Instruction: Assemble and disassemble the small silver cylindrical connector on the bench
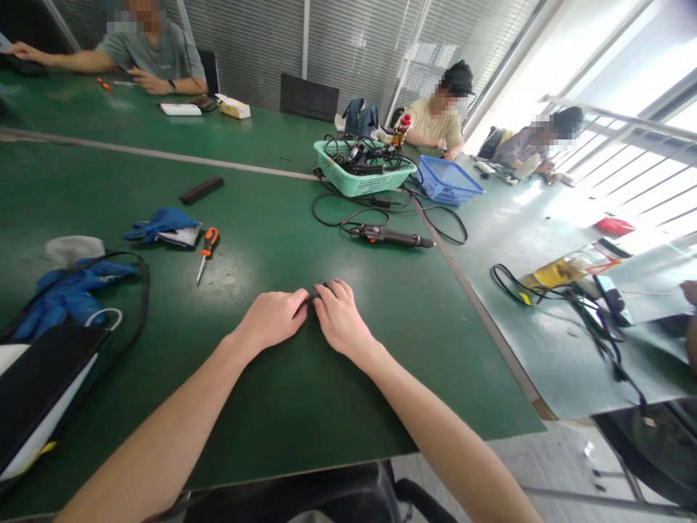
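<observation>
Head camera view: from where I stand, a small dark piece [312,293] sits at the fingertips between the person's two hands, just above the green table [305,407], too covered to say what it is. The left hand [275,317] is curled nearly closed, thumb and fingers pinching one side of it; the right hand [340,316] bends its fingers over the other side, also nearly closed. Off beyond the left hand lies an orange-and-black screwdriver [208,247], with blue gloves [163,226] beside it and a dark bar [201,190] farther back. Past the right hand lies a power screwdriver [392,236], its black cord looping near a green basket [353,180] heaped with cables. A blue basket [449,181] stands right next to that one, and three people are seated farther off around the tables.
</observation>
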`<state>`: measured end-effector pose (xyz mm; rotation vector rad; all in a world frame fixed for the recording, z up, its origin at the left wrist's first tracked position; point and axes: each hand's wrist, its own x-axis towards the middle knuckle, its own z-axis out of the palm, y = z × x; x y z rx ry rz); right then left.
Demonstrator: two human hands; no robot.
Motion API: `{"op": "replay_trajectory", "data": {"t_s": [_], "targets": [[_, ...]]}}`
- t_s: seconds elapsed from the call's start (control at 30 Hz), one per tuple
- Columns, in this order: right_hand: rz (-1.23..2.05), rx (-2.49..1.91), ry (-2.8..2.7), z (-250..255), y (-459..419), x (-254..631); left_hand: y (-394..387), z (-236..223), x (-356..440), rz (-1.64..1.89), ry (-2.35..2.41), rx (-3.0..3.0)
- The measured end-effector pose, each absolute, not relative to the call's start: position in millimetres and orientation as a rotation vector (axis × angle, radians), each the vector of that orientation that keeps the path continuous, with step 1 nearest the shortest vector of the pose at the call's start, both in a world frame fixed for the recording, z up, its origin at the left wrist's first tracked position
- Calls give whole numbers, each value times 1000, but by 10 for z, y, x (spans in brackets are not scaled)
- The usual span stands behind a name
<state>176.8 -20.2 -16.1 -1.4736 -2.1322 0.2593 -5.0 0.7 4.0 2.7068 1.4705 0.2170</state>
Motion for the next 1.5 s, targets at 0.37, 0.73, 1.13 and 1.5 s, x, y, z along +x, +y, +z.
{"op": "replay_trajectory", "data": {"t_s": [0.37, 0.73, 1.13, 1.5], "targets": [[205, -1367, -1970, -29, -346, 2244, -33, 57, 2, 250, 1377, 2726], [201, -1323, -2137, -94, -406, 2148, -58, 3, 77, 244, 1310, 2746], [161, -1387, -2208, -77, -441, 2126, -78, 3, 104, 256, 1240, 2768], [175, -1350, -2250, -66, -415, 2146, -92, 11, 120, 258, 1189, 2764]]}}
